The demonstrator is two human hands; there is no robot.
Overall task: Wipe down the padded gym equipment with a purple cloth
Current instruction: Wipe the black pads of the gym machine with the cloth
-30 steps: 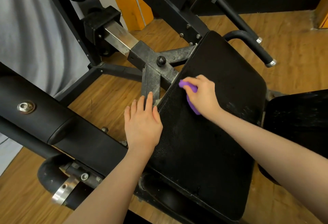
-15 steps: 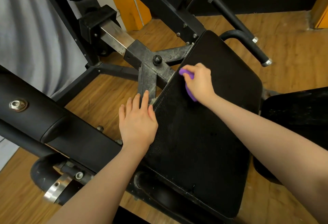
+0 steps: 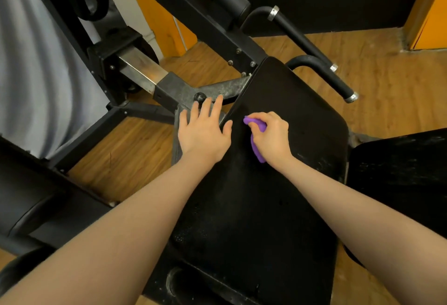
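A black padded seat [image 3: 278, 203] of a gym machine fills the middle of the view, tilted away from me. My right hand [image 3: 272, 139] grips a bunched purple cloth [image 3: 256, 146] and presses it on the pad's upper left part. My left hand [image 3: 204, 130] lies flat with straight fingers on the pad's left edge and the grey metal bracket [image 3: 183, 92] beside it, thumb on the pad.
Black handlebars [image 3: 321, 72] with chrome ends rise behind the pad. A second black pad [image 3: 406, 174] sits at the right. Thick black frame tubes [image 3: 31, 208] cross at the left over a wooden floor [image 3: 135, 157]. A person in a grey shirt [image 3: 36, 75] stands at the far left.
The view has shifted closer. My left hand slid further up along the pad's edge onto the bracket. My right hand with the cloth stays on the upper left of the pad.
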